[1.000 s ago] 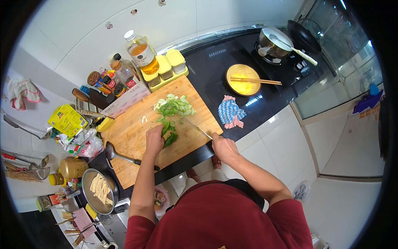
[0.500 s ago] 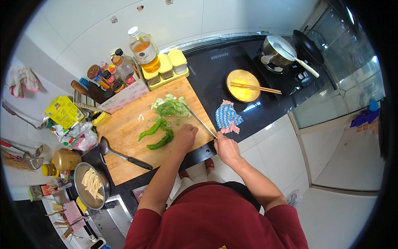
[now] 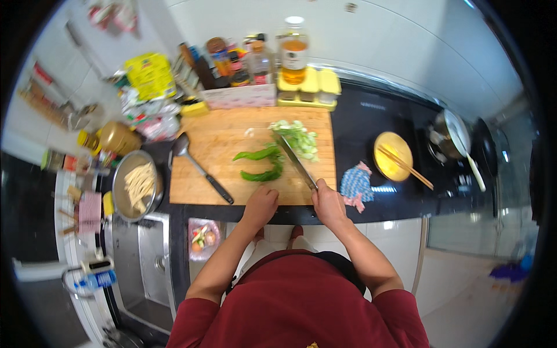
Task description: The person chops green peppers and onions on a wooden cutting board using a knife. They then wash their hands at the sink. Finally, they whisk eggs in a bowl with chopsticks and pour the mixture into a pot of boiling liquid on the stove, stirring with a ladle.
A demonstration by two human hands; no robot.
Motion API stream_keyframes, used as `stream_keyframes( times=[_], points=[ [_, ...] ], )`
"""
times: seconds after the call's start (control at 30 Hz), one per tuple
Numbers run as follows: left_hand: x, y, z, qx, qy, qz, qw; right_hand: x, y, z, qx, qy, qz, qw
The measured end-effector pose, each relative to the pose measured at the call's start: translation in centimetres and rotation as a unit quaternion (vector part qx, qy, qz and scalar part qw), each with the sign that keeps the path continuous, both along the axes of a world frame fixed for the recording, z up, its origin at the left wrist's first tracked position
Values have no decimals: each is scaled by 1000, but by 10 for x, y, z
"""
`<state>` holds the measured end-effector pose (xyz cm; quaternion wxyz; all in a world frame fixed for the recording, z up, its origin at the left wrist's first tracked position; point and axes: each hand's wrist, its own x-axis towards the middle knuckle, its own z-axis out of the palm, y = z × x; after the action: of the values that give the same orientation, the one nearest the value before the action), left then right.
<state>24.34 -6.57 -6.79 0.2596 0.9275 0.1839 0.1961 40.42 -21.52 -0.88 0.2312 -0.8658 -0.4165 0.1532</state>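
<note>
My right hand is wrapped round the handle of a kitchen knife. The blade points away from me over the wooden cutting board, between a pile of sliced pale-green vegetable and long green peppers. The peppers lie curved, left of the blade. At the board's front edge, my left hand is closed with fingers curled, just below the peppers. Nothing shows in it.
A black-handled ladle lies on the board's left. Right of it are a blue-white cloth, a bowl of beaten egg with chopsticks, and a pot. Bottles line the back. A metal bowl holds pale strips beside the sink.
The view has turned, so the board appears squarer. Relative to the board, the knife has moved left from the slices' right side toward the peppers. My left hand has drawn back to the front edge.
</note>
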Motion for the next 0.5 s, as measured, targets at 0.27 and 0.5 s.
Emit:
stream_keyframes(
  times=[0.27,0.5],
  points=[
    [-151,9,4,29,65,275,959,-32,60,-1,30,32,111,993],
    [-211,8,-33,150,283,395,861,-33,71,-2,47,31,125,991]
  ],
)
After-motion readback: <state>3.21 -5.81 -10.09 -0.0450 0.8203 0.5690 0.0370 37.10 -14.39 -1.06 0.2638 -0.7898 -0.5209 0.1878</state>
